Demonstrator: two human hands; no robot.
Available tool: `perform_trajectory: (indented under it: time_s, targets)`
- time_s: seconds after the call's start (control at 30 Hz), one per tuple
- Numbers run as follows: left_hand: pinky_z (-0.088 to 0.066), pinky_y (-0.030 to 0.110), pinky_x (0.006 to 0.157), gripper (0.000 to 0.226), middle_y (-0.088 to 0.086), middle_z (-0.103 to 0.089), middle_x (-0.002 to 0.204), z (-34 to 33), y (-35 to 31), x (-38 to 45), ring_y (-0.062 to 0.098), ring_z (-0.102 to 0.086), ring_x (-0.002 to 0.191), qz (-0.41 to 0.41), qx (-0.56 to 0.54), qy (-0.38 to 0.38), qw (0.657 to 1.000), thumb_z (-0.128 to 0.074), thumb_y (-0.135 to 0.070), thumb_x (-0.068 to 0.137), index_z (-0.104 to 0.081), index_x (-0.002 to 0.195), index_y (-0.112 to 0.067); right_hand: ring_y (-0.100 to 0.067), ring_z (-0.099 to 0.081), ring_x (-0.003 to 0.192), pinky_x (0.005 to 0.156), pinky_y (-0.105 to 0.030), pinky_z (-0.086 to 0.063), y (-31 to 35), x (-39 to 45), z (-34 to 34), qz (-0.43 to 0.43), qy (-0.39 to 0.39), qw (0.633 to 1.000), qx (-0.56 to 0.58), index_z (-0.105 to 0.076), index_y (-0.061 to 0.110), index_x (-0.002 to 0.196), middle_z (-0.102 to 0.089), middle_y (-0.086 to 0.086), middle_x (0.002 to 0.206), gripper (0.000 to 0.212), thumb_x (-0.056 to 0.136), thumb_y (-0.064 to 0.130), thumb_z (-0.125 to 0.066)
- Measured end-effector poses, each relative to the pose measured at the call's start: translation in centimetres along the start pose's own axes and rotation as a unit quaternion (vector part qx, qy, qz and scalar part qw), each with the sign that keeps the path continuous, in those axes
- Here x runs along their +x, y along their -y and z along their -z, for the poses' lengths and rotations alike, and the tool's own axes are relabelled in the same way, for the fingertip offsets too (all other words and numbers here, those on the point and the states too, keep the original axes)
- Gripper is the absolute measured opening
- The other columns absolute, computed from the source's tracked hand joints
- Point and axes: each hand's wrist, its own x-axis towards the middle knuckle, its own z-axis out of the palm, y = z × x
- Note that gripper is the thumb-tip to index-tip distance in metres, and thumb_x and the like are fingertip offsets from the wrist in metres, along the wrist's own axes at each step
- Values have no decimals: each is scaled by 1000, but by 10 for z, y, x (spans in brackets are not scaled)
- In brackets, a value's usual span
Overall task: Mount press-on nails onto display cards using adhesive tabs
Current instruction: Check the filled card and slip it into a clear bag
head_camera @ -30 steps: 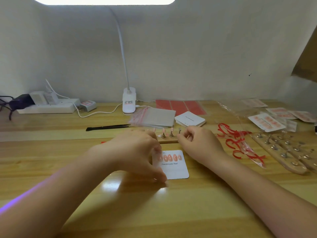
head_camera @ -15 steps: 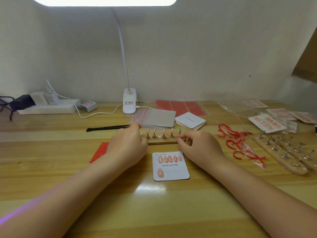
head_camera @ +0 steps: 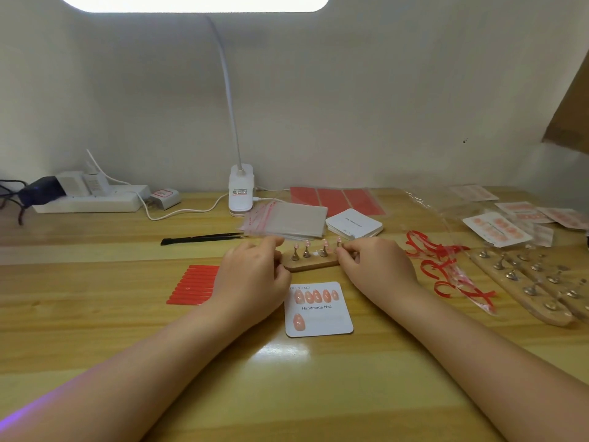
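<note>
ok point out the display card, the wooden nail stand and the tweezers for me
display card (head_camera: 328, 320): head view, on the blank white area below the "Handmade Nail" print
wooden nail stand (head_camera: 314, 264): head view, on the front face of the wooden base
tweezers (head_camera: 200, 239): head view, on the middle of the black shaft

The glossy wooden table (head_camera: 95, 330) carries a matt white paper display card (head_camera: 322, 317), a smooth wooden nail stand (head_camera: 314, 265) with metal pegs, and crinkly clear plastic bags (head_camera: 287, 220).

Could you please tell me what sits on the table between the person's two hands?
In the head view, a small wooden stand holding pink nails on metal pegs lies between the left hand and right hand.
</note>
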Motion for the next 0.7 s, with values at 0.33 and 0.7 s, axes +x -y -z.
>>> perform_trajectory:
  time_s: [0.33, 0.7]
  targets:
    - [-34, 31, 99, 43, -9, -68, 114, -2, -1, -1, 15, -52, 116, -23, -10, -17, 1000, -52, -26, 91, -50, 134, -22, -17, -59, 66, 51, -28, -41, 0, 3, -2, 11, -15, 1000, 7, -76, 22, 90, -63, 3, 64, 29, 97, 38, -53]
    - [-41, 38, 95, 36, -5, -64, 118, 6, -6, -3, 17, -55, 108, -48, -70, -106, 991, -58, -30, 93, -55, 127, -18, -15, -52, 56, 49, -31, -42, 9, -11, 2, 132, -136, 976, 110, -69, 10, 80, -59, 2, 63, 15, 92, 17, -62]
